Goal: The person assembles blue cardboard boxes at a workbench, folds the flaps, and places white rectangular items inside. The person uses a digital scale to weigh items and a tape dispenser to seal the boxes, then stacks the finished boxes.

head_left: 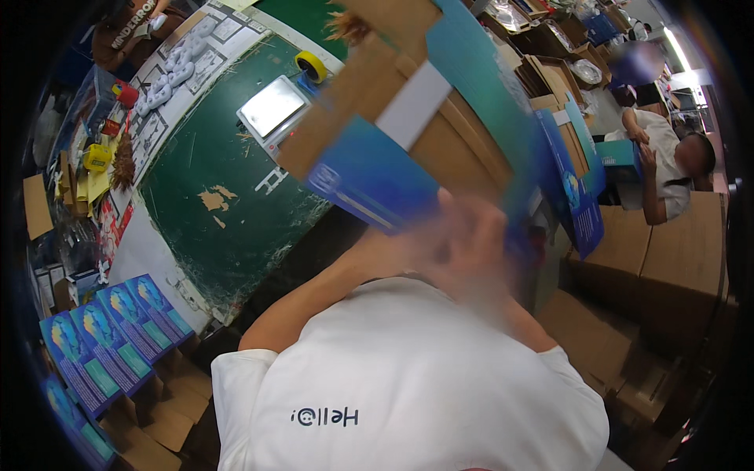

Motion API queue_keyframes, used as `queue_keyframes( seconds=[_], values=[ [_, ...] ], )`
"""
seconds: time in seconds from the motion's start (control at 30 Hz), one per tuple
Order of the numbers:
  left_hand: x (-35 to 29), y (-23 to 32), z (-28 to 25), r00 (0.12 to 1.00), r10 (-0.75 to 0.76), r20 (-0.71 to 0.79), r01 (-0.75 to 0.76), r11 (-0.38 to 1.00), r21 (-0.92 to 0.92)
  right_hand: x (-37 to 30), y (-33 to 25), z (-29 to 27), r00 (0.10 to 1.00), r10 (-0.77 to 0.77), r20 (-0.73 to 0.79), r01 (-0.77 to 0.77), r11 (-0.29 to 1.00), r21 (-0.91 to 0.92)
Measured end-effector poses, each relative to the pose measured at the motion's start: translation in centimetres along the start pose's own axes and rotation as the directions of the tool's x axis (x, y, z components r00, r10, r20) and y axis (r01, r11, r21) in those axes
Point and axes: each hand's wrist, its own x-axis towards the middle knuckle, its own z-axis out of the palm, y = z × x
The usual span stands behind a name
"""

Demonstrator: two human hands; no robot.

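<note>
A large printed cardboard box (369,169), blue and teal outside and plain brown inside, fills the upper middle of the view. It stands partly unfolded, with a white strip (415,106) across its brown side. At its lower edge, my right hand (481,228) is closed against the board, its thumb upward, though motion smears the fingers. My left hand (412,245) lies close beside it at the same edge. Blur hides its fingers, so I cannot make out whether it grips.
On the green-topped table (181,173) are a small scale (272,108), a yellow tape roll (311,67) and torn brown scraps (216,196). Several blue printed boxes (118,330) line the lower left. At right, a person (660,157) handles another box beside large cartons (667,251).
</note>
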Motion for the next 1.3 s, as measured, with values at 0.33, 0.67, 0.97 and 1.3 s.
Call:
queue_keyframes(
  seconds=[0.33, 0.67, 0.97, 1.3],
  values=[
    [-15.8, -9.8, -15.5, 0.955, 0.101, -0.280, -0.224, 0.864, -0.450, 10.1, -4.2, 3.7, 0.973, 0.213, 0.089, -0.231, 0.892, 0.388],
    [-24.4, -8.9, -19.4, 0.222, 0.570, -0.791, 0.148, 0.782, 0.605, 9.8, -16.1, 11.2, 0.974, -0.203, 0.101, 0.171, 0.951, 0.259],
    [-20.0, -7.6, -19.7, 0.211, 0.451, -0.867, 0.182, 0.854, 0.488, 12.5, -14.8, 12.6, 0.942, -0.315, 0.120, 0.260, 0.905, 0.337],
    [-17.2, -2.6, -17.1, 0.427, 0.195, -0.883, -0.077, 0.981, 0.180, 19.1, -9.2, 17.5, 0.836, -0.534, 0.128, 0.443, 0.793, 0.419]
  ],
)
